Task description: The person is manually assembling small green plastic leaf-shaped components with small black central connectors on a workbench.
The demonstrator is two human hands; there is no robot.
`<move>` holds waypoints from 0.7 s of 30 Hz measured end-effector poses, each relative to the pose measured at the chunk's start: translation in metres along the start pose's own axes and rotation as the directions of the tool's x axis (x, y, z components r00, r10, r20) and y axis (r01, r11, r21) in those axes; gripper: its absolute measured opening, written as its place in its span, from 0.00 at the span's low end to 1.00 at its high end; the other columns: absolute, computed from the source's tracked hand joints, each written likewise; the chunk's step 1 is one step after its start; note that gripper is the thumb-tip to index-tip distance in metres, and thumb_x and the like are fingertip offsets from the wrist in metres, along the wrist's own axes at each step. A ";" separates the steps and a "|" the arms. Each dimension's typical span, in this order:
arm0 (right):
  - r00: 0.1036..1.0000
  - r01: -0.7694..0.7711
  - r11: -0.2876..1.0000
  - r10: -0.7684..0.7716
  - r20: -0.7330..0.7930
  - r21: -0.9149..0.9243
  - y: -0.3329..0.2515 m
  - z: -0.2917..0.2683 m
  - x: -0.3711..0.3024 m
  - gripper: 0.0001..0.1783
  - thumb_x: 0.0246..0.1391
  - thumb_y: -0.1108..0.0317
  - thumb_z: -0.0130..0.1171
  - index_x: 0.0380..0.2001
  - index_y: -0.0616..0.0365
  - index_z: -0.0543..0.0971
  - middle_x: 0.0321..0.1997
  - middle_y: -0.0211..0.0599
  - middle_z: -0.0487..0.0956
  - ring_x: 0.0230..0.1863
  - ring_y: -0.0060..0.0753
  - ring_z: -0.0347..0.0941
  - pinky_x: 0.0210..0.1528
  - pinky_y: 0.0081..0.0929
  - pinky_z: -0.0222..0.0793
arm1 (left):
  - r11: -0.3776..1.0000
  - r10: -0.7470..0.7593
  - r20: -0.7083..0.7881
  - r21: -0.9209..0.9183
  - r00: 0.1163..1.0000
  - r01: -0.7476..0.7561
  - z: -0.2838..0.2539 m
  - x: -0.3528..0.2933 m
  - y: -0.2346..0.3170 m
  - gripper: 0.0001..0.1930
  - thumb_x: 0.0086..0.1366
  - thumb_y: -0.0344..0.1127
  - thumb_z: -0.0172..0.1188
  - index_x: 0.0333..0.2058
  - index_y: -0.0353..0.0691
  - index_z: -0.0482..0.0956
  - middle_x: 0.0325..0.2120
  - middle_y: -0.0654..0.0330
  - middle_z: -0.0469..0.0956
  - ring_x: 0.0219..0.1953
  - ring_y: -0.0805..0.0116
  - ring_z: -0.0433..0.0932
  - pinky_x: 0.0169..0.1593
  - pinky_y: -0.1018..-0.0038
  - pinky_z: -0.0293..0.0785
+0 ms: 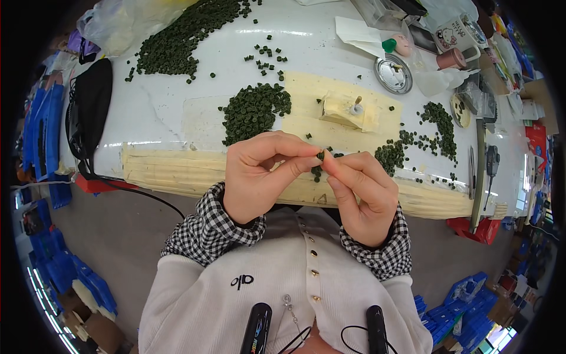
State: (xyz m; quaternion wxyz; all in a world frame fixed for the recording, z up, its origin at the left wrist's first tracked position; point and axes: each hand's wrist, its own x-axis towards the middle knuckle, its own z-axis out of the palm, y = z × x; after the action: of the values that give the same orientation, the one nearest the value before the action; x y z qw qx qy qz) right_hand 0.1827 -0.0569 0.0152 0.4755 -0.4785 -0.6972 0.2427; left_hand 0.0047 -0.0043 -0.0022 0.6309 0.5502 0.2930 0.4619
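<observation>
Near the front edge of the table, my left hand (259, 171) pinches a small dark green cylindrical part (321, 156) between thumb and fingertip. My right hand (367, 194) meets it from the other side, its fingers closed together with the tips at the same part; whether they grip it too is partly hidden. Just beyond my left hand lies a pile of like green parts (253, 112). A smaller heap of green parts (389, 156) sits beyond my right hand. Between them, a tape-wrapped block with a short upright pin (354, 109) stands on yellow tape.
A large mound of green parts (177, 44) spreads at the back left, near a black face mask (91, 106). More green parts (439, 127) are scattered at right. A round metal lid (394, 74), a squeeze bottle (439, 81) and tweezers (471, 171) lie on the right side.
</observation>
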 end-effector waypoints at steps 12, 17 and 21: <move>0.953 -0.236 0.970 0.219 -0.209 -0.055 0.011 -0.023 -0.004 0.13 0.49 0.81 0.61 0.41 0.67 0.78 0.33 0.41 0.79 0.36 0.36 0.76 0.42 0.25 0.71 | 0.938 0.019 0.020 0.347 1.000 -0.025 -0.007 0.001 0.004 0.06 0.57 0.22 0.64 0.34 0.32 0.82 0.32 0.57 0.80 0.33 0.72 0.78 0.38 0.79 0.74; 0.975 -0.200 0.881 0.136 -0.176 -0.428 0.024 -0.046 -0.015 0.07 0.45 0.79 0.65 0.30 0.63 0.80 0.30 0.38 0.77 0.34 0.38 0.71 0.38 0.29 0.68 | 0.565 0.191 0.184 0.783 0.964 -0.262 -0.016 -0.002 -0.001 0.07 0.50 0.22 0.67 0.30 0.35 0.82 0.28 0.59 0.77 0.30 0.65 0.73 0.34 0.75 0.70; 0.990 -0.139 0.826 0.109 -0.086 -0.546 0.029 -0.042 -0.022 0.08 0.41 0.78 0.67 0.29 0.61 0.80 0.28 0.35 0.75 0.35 0.39 0.68 0.36 0.32 0.65 | 0.422 0.256 0.261 0.836 0.931 -0.351 -0.013 -0.003 -0.007 0.09 0.48 0.24 0.69 0.30 0.36 0.81 0.25 0.61 0.74 0.30 0.63 0.70 0.33 0.72 0.69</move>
State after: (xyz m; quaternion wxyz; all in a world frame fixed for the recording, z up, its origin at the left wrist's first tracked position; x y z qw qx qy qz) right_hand 0.2350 -0.0698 0.0009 0.3190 -0.6451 -0.6925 0.0501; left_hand -0.0058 -0.0010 -0.0124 0.1830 0.8572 0.3520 0.3285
